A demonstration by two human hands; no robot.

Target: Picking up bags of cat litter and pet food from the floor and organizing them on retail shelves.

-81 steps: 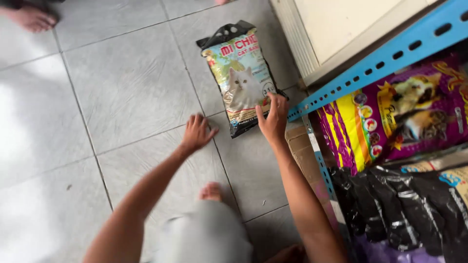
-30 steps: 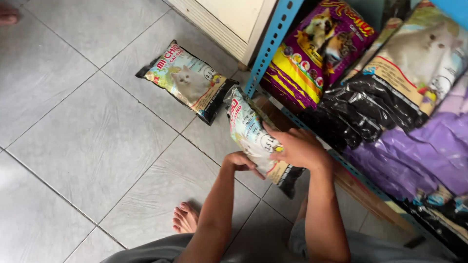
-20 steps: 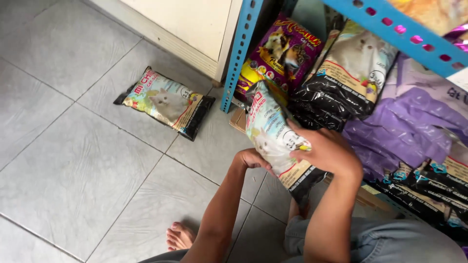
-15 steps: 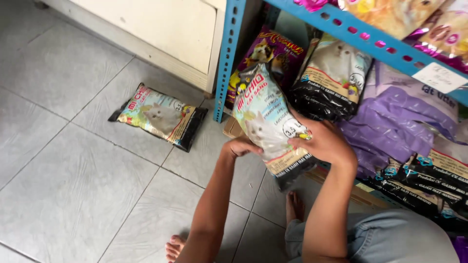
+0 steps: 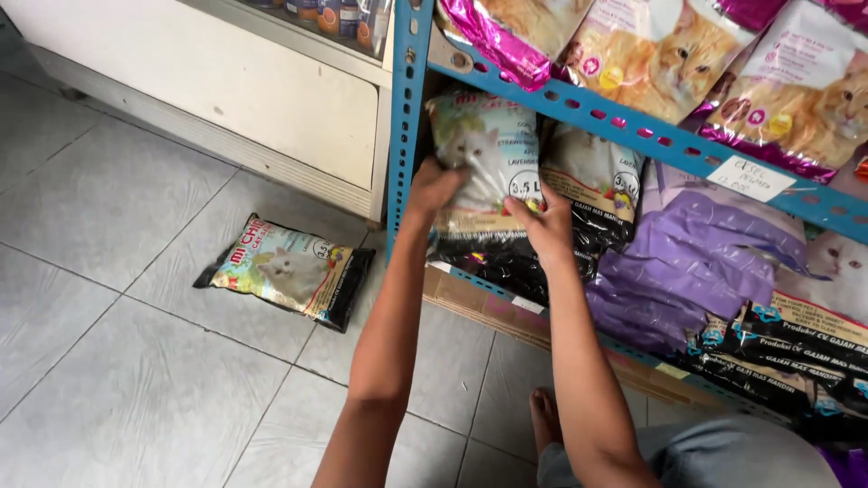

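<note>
Both hands grip one cat-picture bag (image 5: 484, 149), held upright inside the bottom bay of a blue metal shelf (image 5: 633, 122). My left hand (image 5: 432, 185) clasps the bag's left edge beside the shelf post. My right hand (image 5: 542, 226) presses on its lower right face. A similar bag (image 5: 285, 271) lies flat on the tiled floor to the left, untouched. Behind the held bag stands a black-bottomed bag (image 5: 592, 185) with a cat on it.
Purple bags (image 5: 696, 262) and dark packs (image 5: 796, 348) fill the lower shelf to the right. Orange-cat bags (image 5: 669, 54) lie on the shelf above. A cream cabinet (image 5: 226, 81) stands at the left. My bare foot (image 5: 545, 420) rests on the grey tiles (image 5: 108, 380).
The bag was lifted off the floor and moved up and right into the bottom shelf bay, both hands staying on it. The view swung toward the shelf.
</note>
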